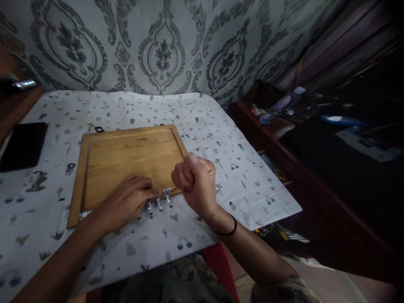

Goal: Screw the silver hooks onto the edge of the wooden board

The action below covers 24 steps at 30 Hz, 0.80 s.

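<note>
A wooden framed panel (126, 155) lies flat on the cloth. Along its near edge sits a metal hook rail (167, 192), with several shiny hooks pointing towards me. My left hand (126, 200) rests over the panel's near edge, fingers bent and thumb tip pressed on the rail; it covers the rail's middle. The rail's left end shows beside my wrist. My right hand (197, 179) is closed in a fist, thumb up, above the panel's near right corner. A thin dark line shows under this fist, beside the rail's right end; what the fist holds is hidden.
A white printed cloth (221, 139) covers the table. At the left lies a black flat device (23, 146). To the right, a dark red wooden piece of furniture (284, 162) carries a bottle (282, 105) and clutter. A patterned curtain (160, 46) hangs behind.
</note>
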Each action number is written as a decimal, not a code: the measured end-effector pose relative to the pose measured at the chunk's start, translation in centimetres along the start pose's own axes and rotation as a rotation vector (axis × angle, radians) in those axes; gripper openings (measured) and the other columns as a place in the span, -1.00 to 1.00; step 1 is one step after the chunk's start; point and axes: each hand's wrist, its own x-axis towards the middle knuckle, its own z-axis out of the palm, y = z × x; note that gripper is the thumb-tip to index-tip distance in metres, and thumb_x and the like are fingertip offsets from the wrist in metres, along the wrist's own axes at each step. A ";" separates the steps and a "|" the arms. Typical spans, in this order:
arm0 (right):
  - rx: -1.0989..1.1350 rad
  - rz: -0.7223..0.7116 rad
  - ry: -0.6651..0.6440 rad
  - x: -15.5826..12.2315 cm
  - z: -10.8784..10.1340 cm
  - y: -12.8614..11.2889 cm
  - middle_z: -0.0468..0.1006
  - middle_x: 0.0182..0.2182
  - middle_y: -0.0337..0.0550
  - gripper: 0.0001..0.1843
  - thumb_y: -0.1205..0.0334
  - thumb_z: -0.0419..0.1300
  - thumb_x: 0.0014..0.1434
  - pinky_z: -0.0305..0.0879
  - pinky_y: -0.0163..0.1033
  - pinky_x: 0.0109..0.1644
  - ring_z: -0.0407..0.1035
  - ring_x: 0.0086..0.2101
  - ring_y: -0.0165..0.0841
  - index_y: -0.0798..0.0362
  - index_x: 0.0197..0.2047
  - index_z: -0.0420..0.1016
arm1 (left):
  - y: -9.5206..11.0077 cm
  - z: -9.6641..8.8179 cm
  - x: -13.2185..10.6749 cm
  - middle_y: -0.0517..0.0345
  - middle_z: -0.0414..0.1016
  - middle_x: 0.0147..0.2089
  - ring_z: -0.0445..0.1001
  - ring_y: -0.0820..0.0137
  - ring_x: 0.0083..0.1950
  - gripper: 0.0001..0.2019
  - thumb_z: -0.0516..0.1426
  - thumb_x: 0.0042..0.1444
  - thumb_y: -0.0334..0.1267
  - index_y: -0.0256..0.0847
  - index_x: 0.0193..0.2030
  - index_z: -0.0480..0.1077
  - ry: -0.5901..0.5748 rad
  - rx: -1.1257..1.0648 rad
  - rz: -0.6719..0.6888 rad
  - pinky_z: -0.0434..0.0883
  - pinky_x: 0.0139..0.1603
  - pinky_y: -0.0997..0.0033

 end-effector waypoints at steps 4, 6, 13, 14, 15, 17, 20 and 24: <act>0.025 0.014 -0.013 -0.3 -0.4 0.5 -0.04 -0.79 -0.44 -0.22 -0.08 0.35 0.26 -0.22 -0.40 -0.63 -0.19 -0.72 -0.63 0.05 -0.69 -0.08 | 0.1 -0.1 0.0 0.12 0.48 -0.25 0.46 0.25 -0.17 -0.64 0.08 0.34 -0.46 0.00 0.08 0.60 -0.009 -0.012 -0.005 0.34 -0.09 0.19; 0.036 0.019 -0.012 -0.3 -0.4 0.6 -0.04 -0.79 -0.45 -0.22 -0.06 0.35 0.25 -0.21 -0.40 -0.63 -0.19 -0.72 -0.63 0.05 -0.68 -0.08 | 0.1 -0.1 0.1 0.12 0.48 -0.24 0.46 0.24 -0.16 -0.66 0.11 0.33 -0.45 -0.01 0.07 0.60 -0.016 -0.023 -0.013 0.34 -0.08 0.17; 0.059 0.037 -0.027 0.0 -0.6 0.7 -0.03 -0.78 -0.45 -0.25 -0.02 0.35 0.26 -0.19 -0.39 -0.61 -0.19 -0.72 -0.63 0.06 -0.67 -0.06 | 0.3 -0.1 0.2 0.11 0.50 -0.21 0.45 0.22 -0.15 -0.65 0.09 0.33 -0.47 0.00 0.04 0.60 -0.022 -0.037 -0.025 0.34 -0.05 0.14; 0.060 0.037 -0.030 0.0 -0.6 0.7 -0.03 -0.78 -0.45 -0.26 -0.01 0.35 0.26 -0.19 -0.39 -0.61 -0.19 -0.72 -0.63 0.06 -0.67 -0.06 | 0.3 -0.2 0.2 0.11 0.50 -0.21 0.45 0.22 -0.15 -0.64 0.08 0.32 -0.48 0.00 0.04 0.60 -0.023 -0.031 -0.025 0.34 -0.06 0.14; 0.062 0.038 -0.035 0.1 -0.5 0.7 -0.03 -0.78 -0.45 -0.26 -0.01 0.34 0.27 -0.19 -0.38 -0.61 -0.18 -0.72 -0.63 0.06 -0.67 -0.06 | 0.3 -0.2 0.2 0.10 0.51 -0.20 0.46 0.22 -0.15 -0.64 0.08 0.32 -0.49 -0.01 0.03 0.60 -0.021 -0.026 -0.026 0.34 -0.06 0.14; 0.066 0.036 -0.049 0.0 -0.5 0.7 -0.03 -0.78 -0.45 -0.27 0.01 0.33 0.29 -0.19 -0.38 -0.61 -0.18 -0.71 -0.62 0.06 -0.66 -0.05 | 0.3 -0.2 0.2 0.09 0.51 -0.19 0.46 0.22 -0.15 -0.66 0.07 0.33 -0.48 -0.04 0.00 0.61 -0.019 -0.020 -0.029 0.35 -0.06 0.13; 0.066 0.021 -0.078 -0.2 -0.5 0.9 -0.02 -0.77 -0.44 -0.30 0.04 0.29 0.33 -0.19 -0.37 -0.60 -0.19 -0.70 -0.61 0.05 -0.65 -0.04 | 0.3 -0.2 0.2 0.08 0.51 -0.19 0.46 0.21 -0.14 -0.67 0.06 0.32 -0.48 -0.07 -0.02 0.60 -0.021 -0.020 -0.020 0.36 -0.05 0.12; -0.007 -0.002 -0.105 -1.3 -1.1 1.3 0.01 -0.71 -0.42 -0.37 0.07 0.17 0.44 -0.17 -0.32 -0.57 -0.18 -0.66 -0.57 0.02 -0.60 -0.01 | 0.2 -0.1 0.0 0.09 0.51 -0.18 0.46 0.22 -0.14 -0.65 0.04 0.31 -0.50 -0.06 0.01 0.57 -0.013 -0.018 -0.015 0.36 -0.06 0.12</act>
